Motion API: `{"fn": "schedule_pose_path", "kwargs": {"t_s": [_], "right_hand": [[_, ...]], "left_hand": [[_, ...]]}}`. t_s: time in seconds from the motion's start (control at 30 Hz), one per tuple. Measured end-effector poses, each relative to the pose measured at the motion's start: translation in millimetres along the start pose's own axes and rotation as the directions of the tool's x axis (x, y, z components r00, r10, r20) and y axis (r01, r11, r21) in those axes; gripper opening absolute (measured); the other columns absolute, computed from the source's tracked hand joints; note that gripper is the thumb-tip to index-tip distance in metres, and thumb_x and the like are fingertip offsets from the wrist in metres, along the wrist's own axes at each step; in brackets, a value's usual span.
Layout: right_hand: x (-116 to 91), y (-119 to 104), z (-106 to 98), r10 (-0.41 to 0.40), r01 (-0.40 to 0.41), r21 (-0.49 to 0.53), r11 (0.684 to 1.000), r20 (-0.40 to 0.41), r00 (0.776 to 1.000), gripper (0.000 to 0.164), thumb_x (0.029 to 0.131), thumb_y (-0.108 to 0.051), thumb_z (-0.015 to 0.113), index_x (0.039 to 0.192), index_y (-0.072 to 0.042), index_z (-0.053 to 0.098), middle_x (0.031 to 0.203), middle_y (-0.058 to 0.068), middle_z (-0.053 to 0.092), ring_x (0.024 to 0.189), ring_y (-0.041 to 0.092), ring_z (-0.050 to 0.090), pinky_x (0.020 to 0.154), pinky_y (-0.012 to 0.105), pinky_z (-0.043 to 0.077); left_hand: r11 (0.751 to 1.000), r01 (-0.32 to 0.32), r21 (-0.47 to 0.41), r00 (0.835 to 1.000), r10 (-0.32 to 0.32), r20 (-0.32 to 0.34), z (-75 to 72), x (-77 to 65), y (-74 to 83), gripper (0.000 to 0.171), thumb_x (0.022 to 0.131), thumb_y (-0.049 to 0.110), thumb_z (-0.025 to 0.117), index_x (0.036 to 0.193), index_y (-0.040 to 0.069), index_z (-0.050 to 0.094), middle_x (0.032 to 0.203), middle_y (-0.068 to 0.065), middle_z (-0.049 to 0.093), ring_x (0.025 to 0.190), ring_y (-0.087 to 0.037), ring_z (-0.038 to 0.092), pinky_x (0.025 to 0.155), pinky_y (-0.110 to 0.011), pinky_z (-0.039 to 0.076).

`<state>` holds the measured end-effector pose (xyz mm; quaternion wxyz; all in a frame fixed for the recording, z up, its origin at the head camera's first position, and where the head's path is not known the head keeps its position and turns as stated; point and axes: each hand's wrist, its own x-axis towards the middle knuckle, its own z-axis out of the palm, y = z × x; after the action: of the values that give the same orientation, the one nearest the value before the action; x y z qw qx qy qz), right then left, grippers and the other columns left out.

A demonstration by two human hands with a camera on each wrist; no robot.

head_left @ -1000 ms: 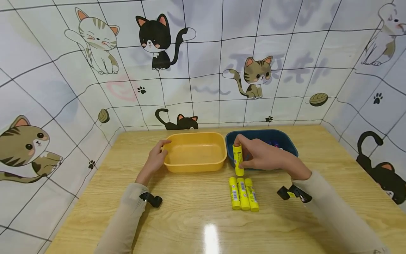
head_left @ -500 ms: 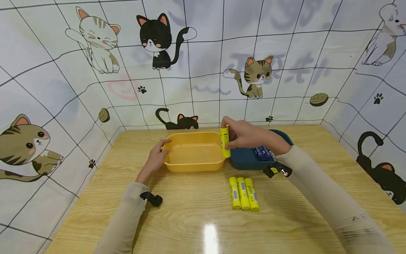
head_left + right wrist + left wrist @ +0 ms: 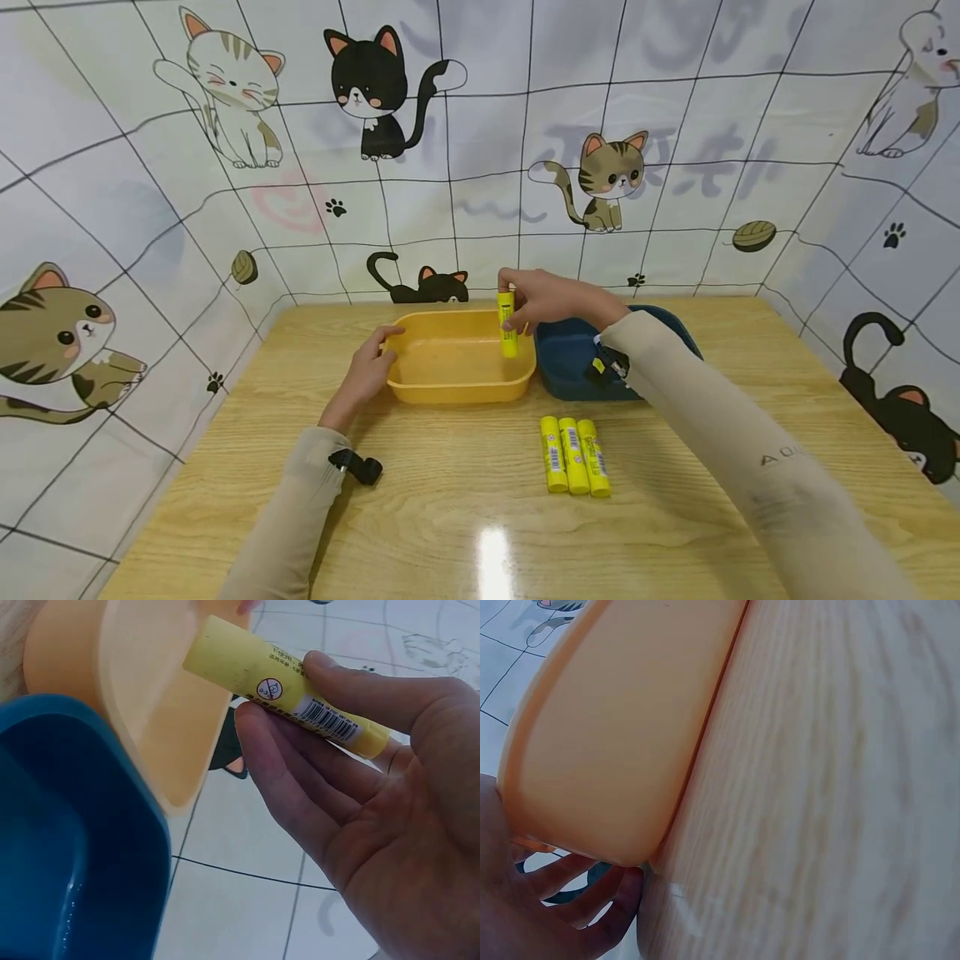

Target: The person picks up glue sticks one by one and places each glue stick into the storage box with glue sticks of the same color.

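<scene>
Compared with a second ago, the right hand (image 3: pixel 546 302) has travelled leftward: it was in front of the blue tray (image 3: pixel 577 390), and now it is over the right end of the yellow tray (image 3: pixel 461 393). It pinches a yellow tube (image 3: pixel 506 310) between thumb and fingers, nearly upright in the head view; whether the tube's lower end touches the tray is hard to tell. The dark packets seen in the blue tray half a second ago are now hidden behind the right sleeve (image 3: pixel 712 425). The left hand (image 3: pixel 365 371) has stayed put, fingers curled against the left end of the yellow tray, gripping it. Three yellow tubes (image 3: pixel 574 455) lie side by side as before, in front of the trays.

The bench (image 3: pixel 405 517) has a pale wood grain and carries a bright glare near its front. Behind it and at both sides hangs a white covering (image 3: pixel 487 142) with a black grid, printed with cartoon cats, paw marks and balls of yarn.
</scene>
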<state>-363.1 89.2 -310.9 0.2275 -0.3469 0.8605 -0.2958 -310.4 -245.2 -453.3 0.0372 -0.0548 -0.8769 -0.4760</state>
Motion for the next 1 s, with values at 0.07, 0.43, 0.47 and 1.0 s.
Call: {"fn": "schedule_pose_path", "kwargs": {"t_s": [0.07,0.43,0.47,1.0], "right_hand": [[8.7,2.4,1.7,0.034,-0.034,0.01,0.999,0.012,0.999,0.036,0.098,-0.012,0.07,0.12,-0.006,0.042,0.112,0.02,0.073,0.094,0.033,0.075,0.084,0.046,0.063],[43.4,17.6,11.9,0.271,-0.274,0.076,0.959,0.048,0.961,0.043,0.098,-0.017,0.071,0.128,-0.004,0.044,0.101,0.021,0.077,0.08,0.028,0.078,0.077,0.04,0.064],[45.3,18.3,13.2,0.287,-0.291,0.073,0.954,0.054,0.956,0.043,0.098,-0.017,0.071,0.128,-0.003,0.044,0.099,0.021,0.077,0.077,0.025,0.078,0.076,0.038,0.064],[58.7,14.0,44.7,0.476,-0.479,-0.1,0.872,-0.051,0.878,0.041,0.096,-0.016,0.072,0.128,0.0,0.053,0.102,0.016,0.07,0.067,0.019,0.074,0.066,0.028,0.062]], "left_hand": [[1.0,-0.002,0.002,1.0,0.002,-0.009,-0.7,-0.2,0.2,0.044,0.104,0.007,0.042,0.148,0.01,0.051,0.157,-0.019,0.046,0.117,-0.038,0.06,0.083,-0.033,0.053],[1.0,-0.019,-0.011,1.0,0.019,-0.012,1.1,1.9,-0.8,0.046,0.103,0.005,0.04,0.148,0.006,0.05,0.16,-0.021,0.042,0.133,-0.039,0.05,0.102,-0.049,0.049],[1.0,-0.02,-0.01,1.0,0.02,-0.015,1.0,2.1,-0.7,0.046,0.103,0.005,0.04,0.148,0.006,0.05,0.16,-0.021,0.042,0.134,-0.039,0.05,0.103,-0.049,0.048],[1.0,-0.003,-0.022,1.0,0.003,-0.006,0.6,3.4,0.1,0.046,0.103,0.006,0.041,0.148,0.009,0.05,0.16,-0.019,0.043,0.137,-0.038,0.048,0.104,-0.051,0.048]]}}
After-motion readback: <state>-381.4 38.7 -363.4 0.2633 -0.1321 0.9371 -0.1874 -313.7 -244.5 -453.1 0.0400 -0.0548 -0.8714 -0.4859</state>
